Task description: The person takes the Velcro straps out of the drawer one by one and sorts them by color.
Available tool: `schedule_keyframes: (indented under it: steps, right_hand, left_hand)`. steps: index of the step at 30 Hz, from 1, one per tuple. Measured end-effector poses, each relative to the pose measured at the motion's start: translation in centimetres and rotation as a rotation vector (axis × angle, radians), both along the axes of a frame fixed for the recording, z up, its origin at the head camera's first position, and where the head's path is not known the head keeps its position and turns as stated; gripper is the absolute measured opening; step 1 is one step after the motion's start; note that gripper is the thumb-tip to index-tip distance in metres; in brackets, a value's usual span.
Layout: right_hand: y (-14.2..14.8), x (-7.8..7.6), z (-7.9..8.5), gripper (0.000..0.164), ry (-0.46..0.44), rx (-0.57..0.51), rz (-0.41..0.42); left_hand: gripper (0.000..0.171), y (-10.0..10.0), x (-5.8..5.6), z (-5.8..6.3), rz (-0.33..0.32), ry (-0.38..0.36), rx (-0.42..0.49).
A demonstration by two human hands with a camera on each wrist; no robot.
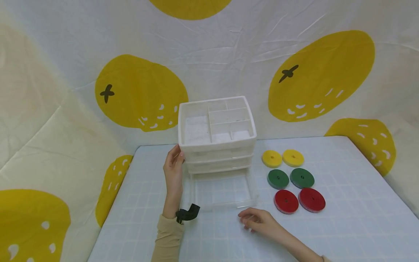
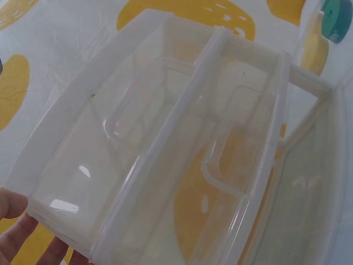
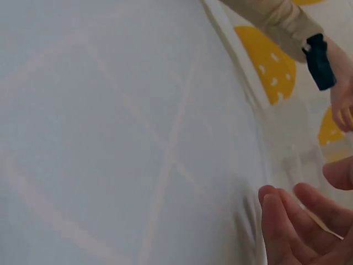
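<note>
A white desktop drawer organizer (image 1: 217,145) with a divided top tray stands on the table. Its clear bottom drawer (image 1: 222,187) is pulled out toward me, with nothing in it. Two upper drawers (image 2: 127,121) are closed, their molded handles visible in the left wrist view. My left hand (image 1: 174,167) grips the organizer's left side near the top, thumb at the front corner. In front of the pulled-out drawer's right corner, my right hand (image 1: 258,221) hovers with loosely curved fingers and holds nothing. The right wrist view shows those fingertips (image 3: 270,201) apart from the thumb.
Right of the organizer lie rolled discs in pairs: yellow (image 1: 272,159), green (image 1: 278,179) and red (image 1: 286,201). A pale checked cloth (image 1: 353,203) covers the table. A fruit-print curtain (image 1: 226,69) hangs close behind the organizer.
</note>
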State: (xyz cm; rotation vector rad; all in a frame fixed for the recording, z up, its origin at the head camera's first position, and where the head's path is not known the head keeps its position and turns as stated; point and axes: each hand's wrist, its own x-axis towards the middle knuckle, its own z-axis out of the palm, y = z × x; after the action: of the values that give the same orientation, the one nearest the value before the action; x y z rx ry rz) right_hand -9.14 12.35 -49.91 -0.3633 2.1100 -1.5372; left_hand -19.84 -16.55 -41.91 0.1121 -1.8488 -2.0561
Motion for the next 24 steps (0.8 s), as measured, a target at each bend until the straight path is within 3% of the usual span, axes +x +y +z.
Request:
schedule_keyframes:
  steps: [7, 12, 18, 20, 24]
  right_hand:
    - [-2.2, -0.3, -0.6, 0.037, -0.143, -0.239, 0.030]
    - [-3.5, -0.5, -1.0, 0.042, -0.292, -0.335, 0.020]
    - [-4.6, -0.8, -1.4, 0.045, -0.579, -0.546, -0.034]
    - [-4.8, -1.0, -1.4, 0.046, -0.660, -0.611, -0.063]
    - [-5.2, -1.2, -1.6, 0.050, -0.733, -0.699, -0.091]
  left_hand:
    - [0.035, 0.1, 0.0, -0.3, 0.020, 0.026, 0.010]
    - [0.035, 0.1, -0.1, -0.5, 0.030, 0.037, -0.004]
    - [0.035, 0.0, -0.1, -0.5, 0.020, 0.025, 0.002]
    - [0.035, 0.0, -0.1, -0.4, 0.011, 0.021, 0.005]
    - [0.035, 0.3, 0.6, 0.7, 0.009, 0.014, -0.009]
